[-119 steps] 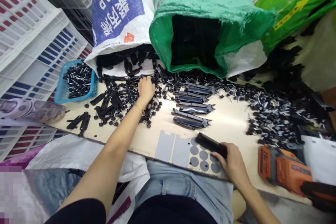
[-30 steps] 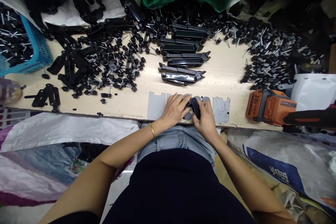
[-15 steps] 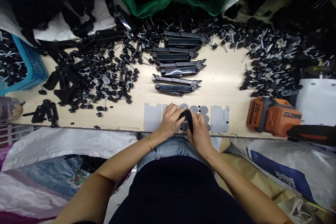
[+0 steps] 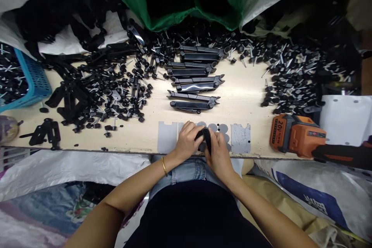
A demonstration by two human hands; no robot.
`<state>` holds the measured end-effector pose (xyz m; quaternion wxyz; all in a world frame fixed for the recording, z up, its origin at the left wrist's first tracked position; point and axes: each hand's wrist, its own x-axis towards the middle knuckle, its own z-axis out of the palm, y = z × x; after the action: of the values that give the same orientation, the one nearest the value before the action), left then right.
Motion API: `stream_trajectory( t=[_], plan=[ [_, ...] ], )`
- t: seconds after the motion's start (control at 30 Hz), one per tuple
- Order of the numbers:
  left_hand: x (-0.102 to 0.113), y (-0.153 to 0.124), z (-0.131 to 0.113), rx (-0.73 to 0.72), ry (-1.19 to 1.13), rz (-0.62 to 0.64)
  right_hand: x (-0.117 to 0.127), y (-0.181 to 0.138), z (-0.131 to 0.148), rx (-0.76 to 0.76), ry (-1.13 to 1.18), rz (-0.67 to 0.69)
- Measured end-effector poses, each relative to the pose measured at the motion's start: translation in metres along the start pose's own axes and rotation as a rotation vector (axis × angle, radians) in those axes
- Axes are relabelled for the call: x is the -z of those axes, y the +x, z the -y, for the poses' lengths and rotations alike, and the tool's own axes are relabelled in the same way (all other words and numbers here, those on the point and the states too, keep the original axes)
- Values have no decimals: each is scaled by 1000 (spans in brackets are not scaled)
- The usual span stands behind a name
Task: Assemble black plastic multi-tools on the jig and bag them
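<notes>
Close to the table's front edge, my left hand [image 4: 187, 139] and my right hand [image 4: 220, 155] are closed on one black plastic bracket [image 4: 207, 137]. Its rounded arm slants down toward my right palm, while a shorter part runs into my left fingers. Fingers hide much of its shape. Under the hands lie grey round pads [image 4: 223, 128] on the table, with a grey rectangular sheet [image 4: 167, 136] to the left and a scuffed grey sheet [image 4: 241, 138] to the right. Beyond the hands, several black folded arms [image 4: 193, 105] lie in a stacked row.
Black-headed screws [image 4: 116, 100] are heaped at the left, and more screws [image 4: 286, 81] at the right. A blue basket [image 4: 37, 81] stands far left. An orange 20V battery tool [image 4: 296, 133] lies at the front right. A green bag [image 4: 162, 23] hangs over the back.
The whole view has shifted slightly, so the table sits lower in the frame. Both hands keep their hold on the black bracket, with little visible movement.
</notes>
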<state>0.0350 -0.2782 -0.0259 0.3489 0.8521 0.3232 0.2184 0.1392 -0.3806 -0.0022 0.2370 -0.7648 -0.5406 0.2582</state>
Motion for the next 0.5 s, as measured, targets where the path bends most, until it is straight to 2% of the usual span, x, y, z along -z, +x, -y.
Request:
stream_trajectory(
  t=[0.07,0.13,0.2,0.23,0.3,0.37,0.43,0.5],
  plan=[
    [4,2,0,-7,15,18,9,2,0,-16,50,56],
    [10,4,2,7,51,40,26,12,-4,-11,154,200],
    [16,4,4,42,94,46,52,35,-15,-40,239,303],
    [18,3,6,56,112,43,67,52,-24,-69,244,293],
    [20,1,8,62,147,41,96,98,-44,-161,123,58],
    [18,-1,10,46,175,35,119,156,-64,-155,-66,-208],
    [15,-2,12,37,182,17,132,220,-77,-132,-192,-344],
    [12,-2,12,39,161,-13,136,279,-79,-168,-266,-420]
  ],
)
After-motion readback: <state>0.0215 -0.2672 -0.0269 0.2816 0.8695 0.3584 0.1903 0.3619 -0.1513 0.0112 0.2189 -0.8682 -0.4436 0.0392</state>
